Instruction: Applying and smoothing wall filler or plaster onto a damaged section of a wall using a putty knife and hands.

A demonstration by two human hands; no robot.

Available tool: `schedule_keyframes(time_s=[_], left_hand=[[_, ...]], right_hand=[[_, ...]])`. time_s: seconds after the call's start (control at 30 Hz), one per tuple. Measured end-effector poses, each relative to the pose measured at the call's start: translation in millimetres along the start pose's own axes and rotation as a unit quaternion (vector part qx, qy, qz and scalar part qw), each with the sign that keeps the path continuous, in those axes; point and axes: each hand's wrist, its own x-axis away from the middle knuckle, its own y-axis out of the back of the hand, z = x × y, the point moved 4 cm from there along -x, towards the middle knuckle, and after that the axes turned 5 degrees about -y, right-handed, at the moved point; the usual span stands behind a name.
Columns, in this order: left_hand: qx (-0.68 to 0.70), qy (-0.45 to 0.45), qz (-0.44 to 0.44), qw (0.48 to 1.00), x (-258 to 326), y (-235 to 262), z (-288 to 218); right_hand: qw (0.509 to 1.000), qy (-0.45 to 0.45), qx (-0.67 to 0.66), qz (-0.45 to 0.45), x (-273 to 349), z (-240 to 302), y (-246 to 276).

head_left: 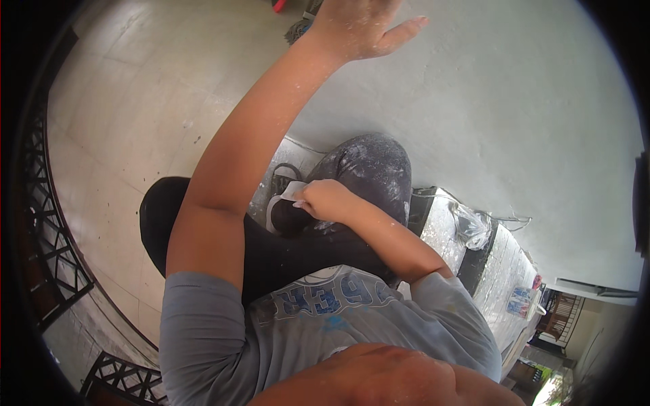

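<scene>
My left arm reaches up across the picture to the grey-green wall (487, 95). The left hand (359, 27) is dusted with white specks and its thumb is stretched out. Its fingertips are cut off by the top edge; whether the palm touches the wall I cannot tell. My right hand (328, 201) rests low in front of my bent knees, closed on a small white flat piece (292, 190) that looks like a folded sheet. Just below that piece is a dark shoe (288, 218) with a white rim. My dark trouser knee (376, 162) is smeared with white powder.
Beside me on the right stands a white-spattered plank bench (497, 271) with a clear plastic bag (472, 227), a cable and a blue-and-white tub (520, 302). A dark metal railing (61, 250) curves along the left, past pale floor tiles (128, 135). A grey bristly thing (296, 31) lies near my left wrist.
</scene>
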Motion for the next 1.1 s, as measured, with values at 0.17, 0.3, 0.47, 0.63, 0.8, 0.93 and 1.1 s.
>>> schedule_keyframes(time_s=[0.17,0.3,0.47,0.63,0.8,0.93,1.1], left_hand=[[-0.047,0.058,0.017,0.997,-3,-27,3],[-0.099,0.06,-0.015,0.993,0,-49,3],[-0.13,0.112,0.043,0.984,0,-56,1],[0.351,-0.082,0.182,0.915,-29,-63,-87],[0.449,-0.151,0.112,0.873,-24,-51,-153],[0.428,-0.155,0.126,0.881,-23,-51,-121],[0.059,-0.123,-0.163,0.977,-25,-22,-20]], right_hand=[[0.997,-0.047,0.032,0.053,2,-2,-9],[1.0,-0.015,-0.019,0.01,3,-1,-3],[0.993,-0.06,0.024,0.098,3,0,2],[0.993,-0.063,0.017,0.103,2,-5,-5],[0.999,-0.011,0.005,0.044,0,-8,-12],[0.996,-0.051,-0.008,0.075,1,-7,-9],[0.994,-0.052,-0.001,0.094,1,-1,1]])
